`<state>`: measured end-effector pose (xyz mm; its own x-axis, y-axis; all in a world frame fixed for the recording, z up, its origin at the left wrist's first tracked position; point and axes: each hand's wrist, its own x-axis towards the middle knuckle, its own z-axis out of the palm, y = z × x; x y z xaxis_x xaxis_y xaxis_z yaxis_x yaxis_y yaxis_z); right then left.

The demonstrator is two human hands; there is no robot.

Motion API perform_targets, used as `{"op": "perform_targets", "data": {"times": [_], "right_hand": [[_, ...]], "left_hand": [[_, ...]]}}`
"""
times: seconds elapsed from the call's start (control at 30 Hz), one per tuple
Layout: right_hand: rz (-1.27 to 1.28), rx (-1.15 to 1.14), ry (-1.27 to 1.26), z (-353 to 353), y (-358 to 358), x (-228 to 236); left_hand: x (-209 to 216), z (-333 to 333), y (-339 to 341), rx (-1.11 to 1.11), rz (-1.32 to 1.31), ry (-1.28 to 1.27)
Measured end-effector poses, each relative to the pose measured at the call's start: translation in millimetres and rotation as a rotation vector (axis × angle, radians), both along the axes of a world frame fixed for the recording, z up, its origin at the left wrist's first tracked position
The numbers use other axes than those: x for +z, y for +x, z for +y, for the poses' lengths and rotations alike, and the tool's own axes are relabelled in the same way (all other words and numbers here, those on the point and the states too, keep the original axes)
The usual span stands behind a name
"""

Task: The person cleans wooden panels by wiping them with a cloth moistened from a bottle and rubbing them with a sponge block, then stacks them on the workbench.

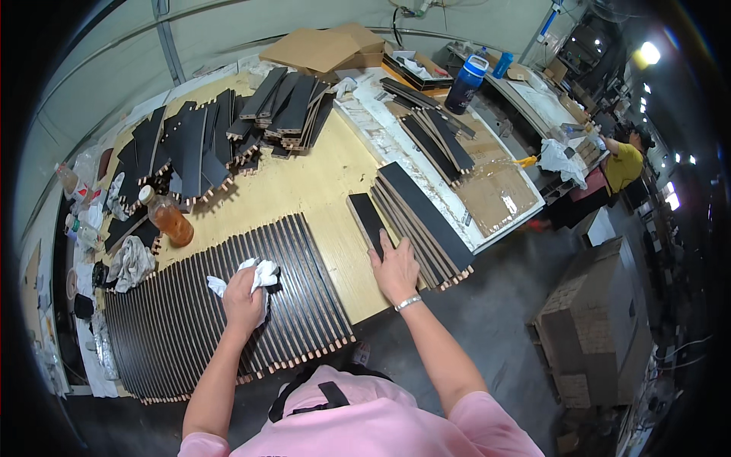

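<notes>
My left hand (242, 303) is closed round a crumpled white cloth (264, 274). It rests over a wide row of dark slats (183, 324) laid side by side, with pale pegs along their near ends. To the right, my right hand (397, 272) lies with its fingers stretched onto a single black slat (366, 217); whether the thumb grips its edge cannot be told. Right beside that slat stands a stack of black slats (430, 213), some on edge with brown sides showing.
Piles of black slats (293, 107) cover the table's far side. A bottle of amber liquid (169, 218) and a grey rag (132, 263) stand left. A blue-lidded jug (466, 84) is far right. A large cardboard box (590, 320) sits on the floor; a person in yellow (624, 166) is beyond.
</notes>
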<state>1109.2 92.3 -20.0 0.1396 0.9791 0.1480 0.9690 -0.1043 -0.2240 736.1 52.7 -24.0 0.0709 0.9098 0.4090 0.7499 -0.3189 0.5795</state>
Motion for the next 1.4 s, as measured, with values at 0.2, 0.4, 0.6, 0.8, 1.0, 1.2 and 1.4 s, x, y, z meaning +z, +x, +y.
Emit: {"op": "perform_targets", "data": {"times": [0.2,0.4,0.6,0.8,1.0,1.2,1.4], "right_hand": [[-0.190,-0.004,-0.053,22,-2,-35],[-0.186,0.039,0.044,13,-12,-27],[0.654,0.317,-0.153,-33,-71,-52],[0.867,0.208,-0.222,-37,-64,-79],[1.433,0.055,-0.391,-59,-33,-32],[1.962,0.173,-0.389,-62,-62,14],[2.100,0.156,-0.368,-47,-47,16]], "left_hand": [[-6,-1,-1,0.026,-0.009,0.043],[-8,-1,-2,0.027,-0.009,0.034],[-14,1,-1,0.024,-0.026,0.033],[-3,-6,-9,0.083,-0.477,-0.329],[103,-17,43,-0.005,-0.887,-0.263],[132,8,92,-0.328,-0.741,-0.274],[68,-101,94,-0.877,-0.103,-0.125]]}}
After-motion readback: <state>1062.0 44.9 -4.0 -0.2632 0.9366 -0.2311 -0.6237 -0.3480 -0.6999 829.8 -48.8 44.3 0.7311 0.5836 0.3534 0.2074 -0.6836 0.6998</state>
